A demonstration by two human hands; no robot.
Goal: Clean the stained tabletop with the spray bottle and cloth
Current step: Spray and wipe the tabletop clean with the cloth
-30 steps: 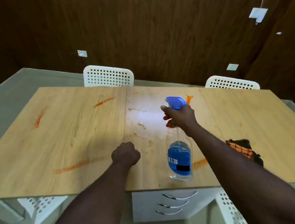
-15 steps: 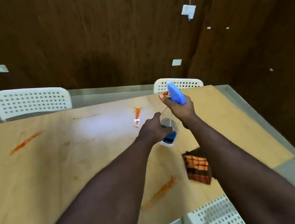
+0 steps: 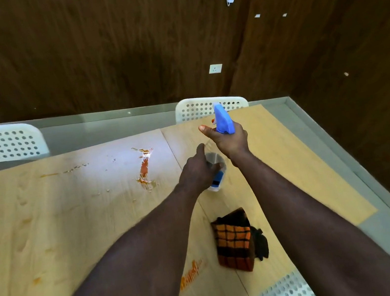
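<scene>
The spray bottle (image 3: 223, 120) is held tilted above the right half of the bench (image 3: 71, 221). The right hand (image 3: 231, 139) has its fingers wrapped round the neck, and the left hand (image 3: 197, 174) curls round the lower body. The central stain (image 3: 144, 168) looks wetted. Other orange streaks remain, and the cloth (image 3: 234, 241) lies unused nearby, so wiping is judged outstanding. One second earlier the left hand was a fist on the bench.

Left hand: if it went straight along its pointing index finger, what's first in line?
Probably the thumb of the right hand, just beyond the fingertip; that hand grips the spray bottle by its blue head. The left hand holds the bottle's clear body. Depth is unclear.
</scene>
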